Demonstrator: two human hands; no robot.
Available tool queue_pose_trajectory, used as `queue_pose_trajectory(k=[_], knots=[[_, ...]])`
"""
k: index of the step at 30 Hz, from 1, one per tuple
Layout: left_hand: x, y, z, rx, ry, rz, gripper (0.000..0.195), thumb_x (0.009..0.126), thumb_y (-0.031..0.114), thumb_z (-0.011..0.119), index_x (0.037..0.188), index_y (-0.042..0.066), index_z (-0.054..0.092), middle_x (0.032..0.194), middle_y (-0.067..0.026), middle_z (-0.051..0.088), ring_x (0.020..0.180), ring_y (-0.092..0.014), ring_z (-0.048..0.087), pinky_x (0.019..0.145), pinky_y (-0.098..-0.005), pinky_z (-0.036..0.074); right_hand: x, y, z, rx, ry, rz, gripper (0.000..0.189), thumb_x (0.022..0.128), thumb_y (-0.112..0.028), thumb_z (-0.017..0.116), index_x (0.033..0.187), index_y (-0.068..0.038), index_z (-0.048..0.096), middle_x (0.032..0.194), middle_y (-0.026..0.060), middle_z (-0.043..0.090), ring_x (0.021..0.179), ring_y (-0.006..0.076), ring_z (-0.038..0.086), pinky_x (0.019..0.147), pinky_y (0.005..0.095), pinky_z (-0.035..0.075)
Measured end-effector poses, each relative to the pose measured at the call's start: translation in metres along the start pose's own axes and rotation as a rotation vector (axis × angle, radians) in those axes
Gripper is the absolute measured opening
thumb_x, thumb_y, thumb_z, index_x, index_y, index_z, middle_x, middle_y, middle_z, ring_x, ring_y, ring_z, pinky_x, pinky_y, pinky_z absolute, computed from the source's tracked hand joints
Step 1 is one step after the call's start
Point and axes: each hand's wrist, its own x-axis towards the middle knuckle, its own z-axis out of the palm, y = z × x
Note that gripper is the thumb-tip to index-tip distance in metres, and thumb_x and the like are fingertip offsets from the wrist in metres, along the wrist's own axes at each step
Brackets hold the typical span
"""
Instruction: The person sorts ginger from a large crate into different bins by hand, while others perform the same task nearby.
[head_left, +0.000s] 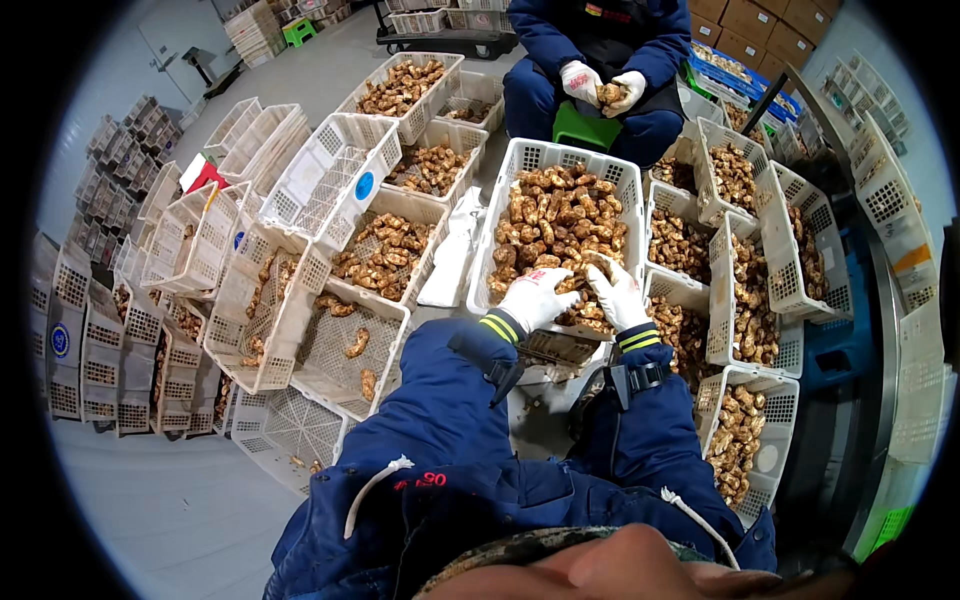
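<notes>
A large white plastic crate (480, 281) stands before me, heaped with brown-and-cream mushrooms (562, 206) that look like matsutake. Both of my hands wear white gloves and reach into its near end. My left hand (534, 298) rests over the mushrooms with thumb and fingers curved around a small gap. Beside it, my right hand (618, 292) has its fingers down among the mushrooms at the crate's right side. Mushrooms lie between the two hands. The fingertips are partly hidden, so whether either hand grips a mushroom cannot be told.
Opposite sits a co-worker on a green stool (585, 126), with a mushroom (611, 94) in gloved hands. Mushroom crates stand left (442, 247) and right (791, 352). A white bag-like bundle (454, 255) lies left of my crate. A dark metal rail (862, 225) runs along the right.
</notes>
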Motion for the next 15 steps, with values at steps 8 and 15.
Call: queue_pose_trajectory(k=[8, 15], knots=[[0.004, -0.009, 0.01, 0.017, 0.14, -0.032, 0.051, 0.079, 0.048, 0.06, 0.109, 0.008, 0.059, 0.104, -0.0131, 0.062, 0.098, -0.027, 0.058, 0.084, -0.0352, 0.045, -0.001, -0.008, 0.001, -0.11, 0.078, 0.022, 0.043, 0.087, -0.036, 0.056, 0.114, -0.003, 0.057, 0.098, 0.0159, 0.065, 0.092, 0.0263, 0.062, 0.084, 0.0318, 0.045], [0.003, -0.002, -0.001, 0.123, 0.037, -0.048, 0.052, 0.081, 0.05, 0.056, 0.113, 0.008, 0.056, 0.099, -0.0154, 0.063, 0.093, -0.03, 0.06, 0.08, -0.04, 0.048, -0.001, -0.009, 0.001, -0.162, -0.047, 0.102, 0.039, 0.089, -0.035, 0.053, 0.115, -0.006, 0.056, 0.106, 0.0201, 0.06, 0.099, 0.0349, 0.057, 0.082, 0.0363, 0.046]])
